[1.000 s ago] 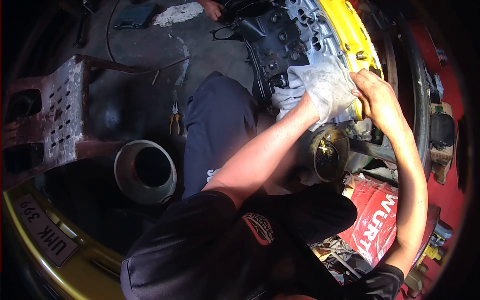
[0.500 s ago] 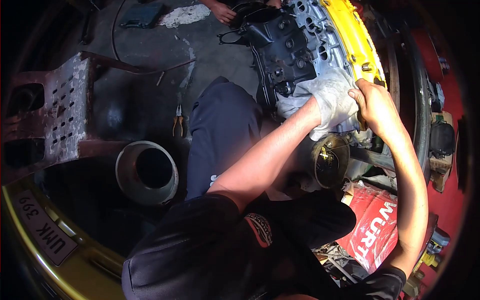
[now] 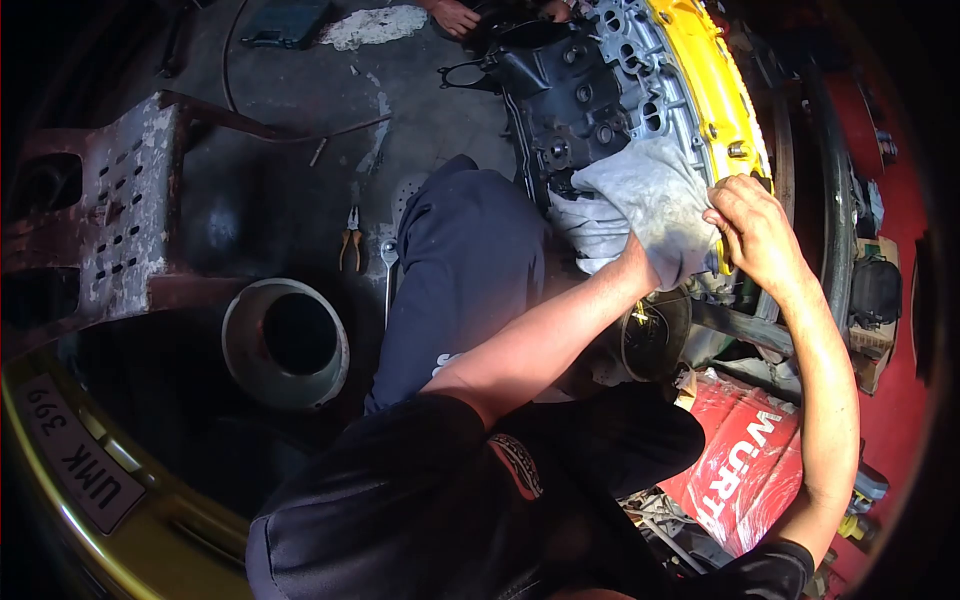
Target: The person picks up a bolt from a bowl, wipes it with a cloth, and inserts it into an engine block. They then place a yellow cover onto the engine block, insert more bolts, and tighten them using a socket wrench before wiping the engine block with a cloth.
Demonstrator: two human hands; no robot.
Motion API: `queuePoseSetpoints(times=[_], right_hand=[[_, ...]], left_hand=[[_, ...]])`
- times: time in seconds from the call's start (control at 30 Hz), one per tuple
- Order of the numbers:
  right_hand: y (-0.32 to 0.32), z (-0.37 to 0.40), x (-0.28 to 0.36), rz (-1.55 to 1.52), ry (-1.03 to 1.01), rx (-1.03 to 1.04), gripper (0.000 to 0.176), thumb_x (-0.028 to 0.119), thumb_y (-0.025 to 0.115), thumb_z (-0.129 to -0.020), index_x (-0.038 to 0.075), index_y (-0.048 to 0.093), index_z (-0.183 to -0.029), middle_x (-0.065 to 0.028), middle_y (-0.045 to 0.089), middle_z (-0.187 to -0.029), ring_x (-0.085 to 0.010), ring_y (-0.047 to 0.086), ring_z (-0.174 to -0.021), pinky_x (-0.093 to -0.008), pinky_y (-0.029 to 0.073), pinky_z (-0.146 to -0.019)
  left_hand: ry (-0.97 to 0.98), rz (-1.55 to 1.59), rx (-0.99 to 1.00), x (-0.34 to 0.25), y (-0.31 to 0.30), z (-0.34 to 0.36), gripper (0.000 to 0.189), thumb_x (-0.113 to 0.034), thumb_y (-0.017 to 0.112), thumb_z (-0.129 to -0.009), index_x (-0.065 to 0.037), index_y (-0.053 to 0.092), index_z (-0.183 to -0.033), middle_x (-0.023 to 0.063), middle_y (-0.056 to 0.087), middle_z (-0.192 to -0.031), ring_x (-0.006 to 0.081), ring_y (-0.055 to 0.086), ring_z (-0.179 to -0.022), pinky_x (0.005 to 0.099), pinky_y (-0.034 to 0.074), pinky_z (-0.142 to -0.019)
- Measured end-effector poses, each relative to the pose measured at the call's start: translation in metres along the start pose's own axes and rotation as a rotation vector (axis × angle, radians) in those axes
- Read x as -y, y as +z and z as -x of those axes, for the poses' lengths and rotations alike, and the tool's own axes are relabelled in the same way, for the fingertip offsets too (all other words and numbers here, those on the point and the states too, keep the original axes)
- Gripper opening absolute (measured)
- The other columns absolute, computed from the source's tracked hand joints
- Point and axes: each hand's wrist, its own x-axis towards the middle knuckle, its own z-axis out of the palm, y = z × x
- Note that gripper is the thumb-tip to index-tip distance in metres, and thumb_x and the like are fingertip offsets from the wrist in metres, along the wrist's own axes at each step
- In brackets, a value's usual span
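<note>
A grey rag [image 3: 650, 190] covers my left hand, hiding its fingers; only the wrist [image 3: 640, 262] shows below the cloth. My right hand [image 3: 752, 222] has curled fingers pinching the rag's right edge, close to the near end of the yellow valve cover [image 3: 722, 105]. That cover lies along a silver cylinder head [image 3: 655, 85] with round ports. To its left is the black part of the engine [image 3: 560, 110], its lower end partly covered by the rag.
On the floor are pliers [image 3: 351, 240], a wrench [image 3: 389, 268] beside my leg, and a metal cylinder [image 3: 230, 350]. A perforated metal stand [image 3: 130, 200] is at left. A red WÜRTH bag [image 3: 740, 460] lies at lower right. Another person's hand [image 3: 455, 18] is at the top.
The rag has shifted slightly on my left hand, spreading farther over it. My right hand's fingers have curled in more at the rag's edge. The view has moved a little, showing the wrench.
</note>
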Motion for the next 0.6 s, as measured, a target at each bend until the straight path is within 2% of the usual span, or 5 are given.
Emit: queuePoseSetpoints(times=[0.2, 0.37, 0.47, 0.57, 0.6], right_hand=[[0.009, 0.004, -0.006, -0.025, 0.052, -0.076, 0.021, 0.006, 0.071, -0.082, -0.004, 0.063, -0.098, -0.0168, 0.064, -0.092, -0.0364, 0.062, -0.09, -0.0422, 0.05, -0.083], [0.012, 0.01, 0.0, -0.006, -0.014, -0.103, 0.022, 0.005, 0.071, -0.081, -0.003, 0.063, -0.099, -0.0159, 0.064, -0.096, -0.0352, 0.062, -0.093, -0.0419, 0.05, -0.084], [0.008, 0.013, -0.002, 0.028, -0.052, -0.039, 0.021, 0.004, 0.068, -0.083, -0.002, 0.063, -0.102, -0.0161, 0.063, -0.104, -0.0354, 0.059, -0.1, -0.0413, 0.048, -0.087], [0.02, 0.005, 0.01, -0.089, 0.149, -0.16, 0.026, 0.002, 0.064, -0.086, -0.001, 0.062, -0.112, -0.0163, 0.062, -0.108, -0.0358, 0.058, -0.104, -0.0399, 0.047, -0.092], [0.029, -0.001, 0.025, -0.127, 0.239, -0.308, 0.036, -0.002, 0.059, -0.088, 0.001, 0.058, -0.123, -0.0149, 0.062, -0.111, -0.034, 0.057, -0.108, -0.0386, 0.045, -0.097]], left_hand=[[0.118, -1.088, 0.236, -0.062, -0.013, -0.044, 0.013, -0.012, 0.058, -0.086, -0.004, 0.066, -0.093, 0.0091, 0.066, -0.085, 0.0216, 0.064, -0.077, 0.036, 0.05, -0.067], [-0.065, 0.1, 0.01, -0.016, -0.005, -0.004, 0.031, -0.009, 0.044, -0.095, -0.001, 0.053, -0.124, 0.0103, 0.062, -0.119, 0.0197, 0.058, -0.11, 0.0356, 0.048, -0.089], [0.121, -0.607, 0.046, -0.022, -0.003, 0.008, 0.034, -0.01, 0.042, -0.096, -0.002, 0.051, -0.129, 0.0099, 0.06, -0.122, 0.0199, 0.057, -0.115, 0.034, 0.047, -0.097], [0.097, -0.585, -0.069, -0.028, 0.001, 0.002, 0.035, -0.012, 0.044, -0.098, -0.002, 0.052, -0.131, 0.0101, 0.06, -0.125, 0.0194, 0.056, -0.117, 0.0324, 0.045, -0.101], [0.009, 0.09, -0.13, -0.019, 0.001, -0.002, 0.034, -0.013, 0.046, -0.097, -0.003, 0.054, -0.128, 0.0109, 0.06, -0.126, 0.0208, 0.057, -0.116, 0.0326, 0.045, -0.1]])
